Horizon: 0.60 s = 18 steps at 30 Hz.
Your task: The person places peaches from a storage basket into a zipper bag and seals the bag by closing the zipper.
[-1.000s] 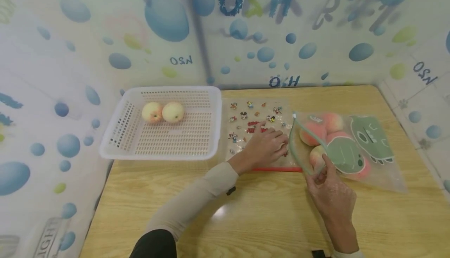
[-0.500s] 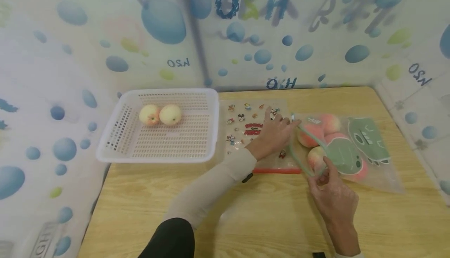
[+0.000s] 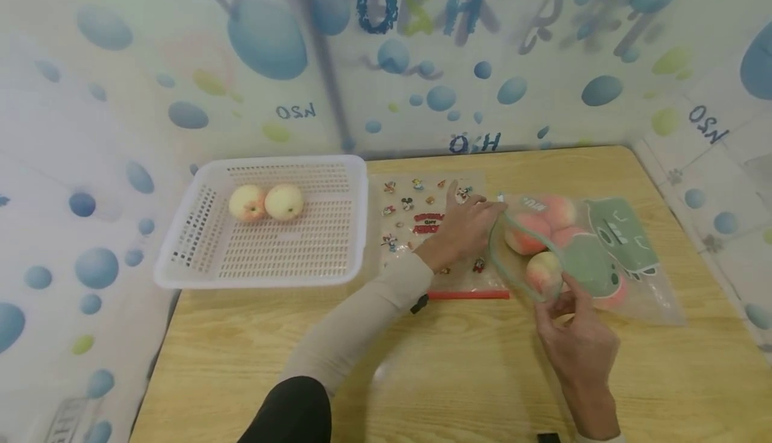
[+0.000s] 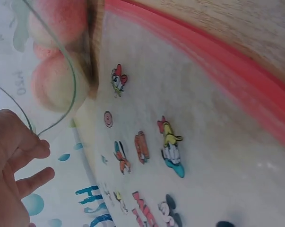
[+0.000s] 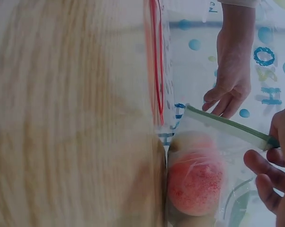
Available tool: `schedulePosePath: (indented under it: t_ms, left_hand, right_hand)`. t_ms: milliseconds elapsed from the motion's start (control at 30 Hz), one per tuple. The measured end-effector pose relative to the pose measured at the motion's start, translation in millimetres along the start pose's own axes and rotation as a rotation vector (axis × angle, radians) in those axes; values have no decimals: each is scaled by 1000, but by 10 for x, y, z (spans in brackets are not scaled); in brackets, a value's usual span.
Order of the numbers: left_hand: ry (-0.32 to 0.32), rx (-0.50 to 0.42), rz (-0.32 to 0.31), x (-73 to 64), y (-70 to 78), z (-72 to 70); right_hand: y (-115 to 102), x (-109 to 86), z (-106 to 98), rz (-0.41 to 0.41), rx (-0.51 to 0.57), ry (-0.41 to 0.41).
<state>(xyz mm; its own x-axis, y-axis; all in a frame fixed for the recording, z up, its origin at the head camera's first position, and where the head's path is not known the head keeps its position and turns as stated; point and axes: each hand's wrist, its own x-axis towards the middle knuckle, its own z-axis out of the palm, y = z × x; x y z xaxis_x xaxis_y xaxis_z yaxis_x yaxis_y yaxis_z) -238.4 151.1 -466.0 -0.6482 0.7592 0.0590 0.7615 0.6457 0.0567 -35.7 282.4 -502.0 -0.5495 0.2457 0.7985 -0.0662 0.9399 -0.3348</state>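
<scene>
A clear zip bag (image 3: 660, 289) with a green dinosaur print lies on its side at the right, several peaches (image 3: 545, 272) inside. Its green-edged mouth stands spread apart, facing left. My left hand (image 3: 461, 232) reaches across the flat bag with cartoon prints (image 3: 392, 215) and pinches the mouth's far edge near the slider. At the near corner my right hand (image 3: 579, 346) pinches the green strip (image 5: 232, 124) between thumb and finger. Close beside the strip, the left fingertips (image 4: 43, 149) show in the left wrist view.
A white perforated basket (image 3: 301, 282) stands at the left of the wooden table (image 3: 271, 336), with two peaches (image 3: 265, 203) in it. The cartoon bag's red zip edge (image 3: 470, 294) faces me. A wall with blue drop prints (image 3: 440, 98) rises behind the table.
My left hand has moved from above the cartoon bag to the far edge of the green-edged bag's mouth and taken hold there. The right hand keeps its grip; the camera view shifts slightly.
</scene>
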Motion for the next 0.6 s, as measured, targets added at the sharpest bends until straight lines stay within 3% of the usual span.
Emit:
schedulePosePath:
  t_ms: [200,333,600]
  left_hand:
    - [92,25,12,-25,5,-133]
    - [214,114,33,-65,0,-214]
    - [424,130,105,-152,-10,-339]
  right_hand:
    - [59,156,-131,84,31,86]
    - [127,317,-268,151,44,129]
    - [223,553,-457,265,54,168]
